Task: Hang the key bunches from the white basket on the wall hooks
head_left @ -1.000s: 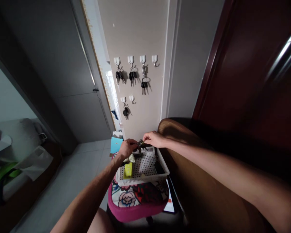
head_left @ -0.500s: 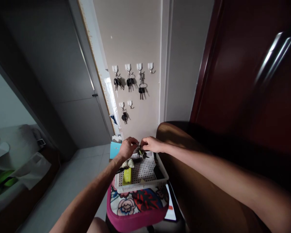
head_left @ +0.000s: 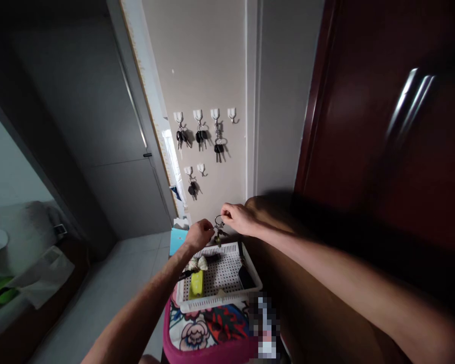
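While the left hand point(head_left: 199, 235) apparently grips keys point(head_left: 219, 236), the right hand point(head_left: 238, 218), slightly higher in view, pinches their ring point(head_left: 216, 219).

Bare hands, bare forearms: that's all I see of myself.
My left hand point(head_left: 199, 235) and right hand point(head_left: 238, 218) are uncovered from fingertips to wrists, and my left forearm point(head_left: 144, 298) and right forearm point(head_left: 326, 268) are just as bare for all the length in view. Each forearm is long and smooth in outline, broad toward the edge of view and tapering to a narrower wrist. My knuckles look rounded, my fingers fairly slender. My right forearm blurs and widens toward the lower right; my fingernails are too small to make out.
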{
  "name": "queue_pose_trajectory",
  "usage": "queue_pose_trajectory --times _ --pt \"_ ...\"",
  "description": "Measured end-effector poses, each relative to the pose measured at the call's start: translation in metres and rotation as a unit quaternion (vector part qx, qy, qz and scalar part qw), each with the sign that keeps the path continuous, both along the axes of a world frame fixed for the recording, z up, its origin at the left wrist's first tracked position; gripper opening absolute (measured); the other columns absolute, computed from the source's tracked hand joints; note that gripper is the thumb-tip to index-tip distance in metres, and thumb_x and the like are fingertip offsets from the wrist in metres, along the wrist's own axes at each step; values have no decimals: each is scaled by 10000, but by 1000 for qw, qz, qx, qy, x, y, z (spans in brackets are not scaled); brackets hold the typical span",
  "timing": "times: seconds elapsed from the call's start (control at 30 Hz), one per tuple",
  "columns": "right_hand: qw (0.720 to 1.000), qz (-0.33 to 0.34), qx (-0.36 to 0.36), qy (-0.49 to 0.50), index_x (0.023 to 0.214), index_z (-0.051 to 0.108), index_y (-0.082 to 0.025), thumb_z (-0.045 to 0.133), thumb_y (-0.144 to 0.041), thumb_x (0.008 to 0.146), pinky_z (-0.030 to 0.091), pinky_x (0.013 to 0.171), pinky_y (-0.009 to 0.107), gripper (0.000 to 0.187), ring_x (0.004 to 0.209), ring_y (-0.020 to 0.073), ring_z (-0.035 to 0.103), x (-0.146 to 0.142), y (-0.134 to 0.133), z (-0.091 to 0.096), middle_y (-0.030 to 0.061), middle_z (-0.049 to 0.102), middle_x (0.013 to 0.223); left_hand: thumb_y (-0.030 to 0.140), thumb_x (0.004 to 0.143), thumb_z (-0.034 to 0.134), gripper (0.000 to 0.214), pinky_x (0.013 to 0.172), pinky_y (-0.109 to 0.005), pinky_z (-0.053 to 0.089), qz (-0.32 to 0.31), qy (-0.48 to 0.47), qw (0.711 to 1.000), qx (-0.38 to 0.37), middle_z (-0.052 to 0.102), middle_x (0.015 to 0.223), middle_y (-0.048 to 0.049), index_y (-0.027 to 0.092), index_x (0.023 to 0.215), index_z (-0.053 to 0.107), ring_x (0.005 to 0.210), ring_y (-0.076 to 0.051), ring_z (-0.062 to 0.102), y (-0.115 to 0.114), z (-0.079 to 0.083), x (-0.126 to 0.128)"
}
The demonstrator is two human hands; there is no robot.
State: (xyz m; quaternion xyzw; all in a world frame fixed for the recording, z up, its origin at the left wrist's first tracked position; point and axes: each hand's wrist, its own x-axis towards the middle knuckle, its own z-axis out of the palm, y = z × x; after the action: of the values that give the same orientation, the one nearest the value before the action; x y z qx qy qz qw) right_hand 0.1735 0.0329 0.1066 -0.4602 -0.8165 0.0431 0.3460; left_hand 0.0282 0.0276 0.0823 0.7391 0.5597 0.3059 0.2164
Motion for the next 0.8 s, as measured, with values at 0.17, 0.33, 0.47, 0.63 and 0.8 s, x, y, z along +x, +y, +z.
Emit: queue_pose_trajectory --times 0.17,0.33,0.47,0.63,0.8 --pt "999 19 -9 45 597 460 -162 394 -129 614 307 466 167 76 478 64 426 1 -4 2 -26 498 523 174 575 475 229 632 -208 381 -121 -146 982 0 550 758 -42 107 794 488 694 -113 492 0 3 15" --pt "990 19 -7 138 634 430 -169 372 -191 658 349 476 178 65 470 69 461 8 7 22 -37 476 513 231 622 444 235 573 -206 378 -146 -258 955 -8 553 666 -33 88 805 479 605 -97 481 1 19 25" --pt "980 -1 -10 200 643 423 -171 389 -216 647 369 449 183 57 455 77 485 22 36 64 -44 461 495 215 596 470 258 573 -203 372 -98 -231 968 6 544 707 -38 96 825 480 617 -97 475 5 48 27" --pt "954 -72 36 289 643 429 -166 393 -165 640 377 424 172 36 442 69 479 39 77 127 -49 441 482 203 597 455 276 565 -195 374 -82 -168 982 32 532 783 -49 113 857 481 625 -93 478 9 81 35" --pt "928 -113 55 349 647 435 -148 386 -117 656 364 396 152 58 423 48 470 46 103 169 -27 468 541 201 601 438 252 558 -185 377 -92 -147 983 53 536 808 -50 122 834 495 633 -92 482 12 88 38"
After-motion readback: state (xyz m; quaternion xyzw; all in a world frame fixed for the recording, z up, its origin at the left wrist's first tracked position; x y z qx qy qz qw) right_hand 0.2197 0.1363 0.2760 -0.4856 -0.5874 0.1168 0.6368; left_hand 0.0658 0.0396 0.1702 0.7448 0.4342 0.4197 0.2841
